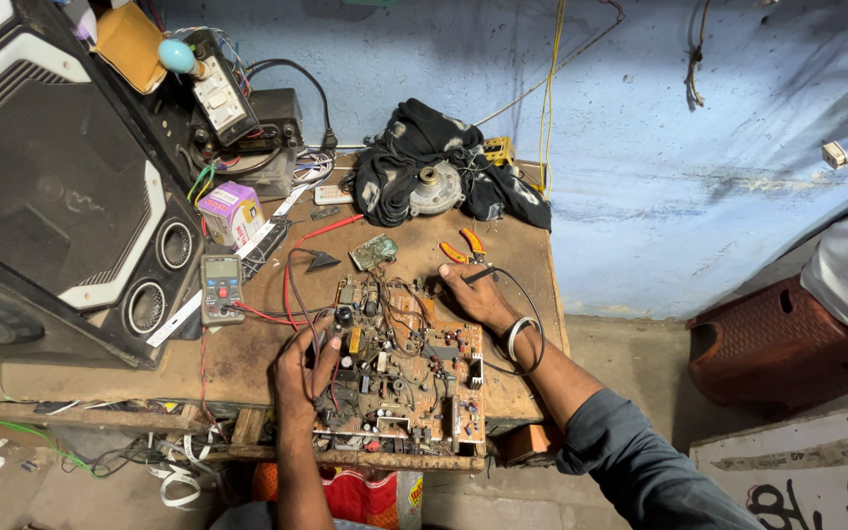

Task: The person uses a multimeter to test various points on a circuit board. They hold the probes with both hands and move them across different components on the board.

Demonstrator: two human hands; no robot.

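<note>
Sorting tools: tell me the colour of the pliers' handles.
Orange handles on the pliers, seen in the head view, beside the right hand.

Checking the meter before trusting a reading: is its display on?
Cannot tell. The multimeter lies face up on the workbench, but its screen is too small to read.

A small electronics repair workshop: a worn wooden surface (pixel 247 358) against a scuffed blue wall (pixel 699 128) carries an exposed circuit board (pixel 414 368), a digital multimeter (pixel 221 288) with red and black leads, orange-handled pliers (pixel 463 245) and 1 big black speaker cabinet (pixel 61 186) (wires hang loose everywhere).
</note>
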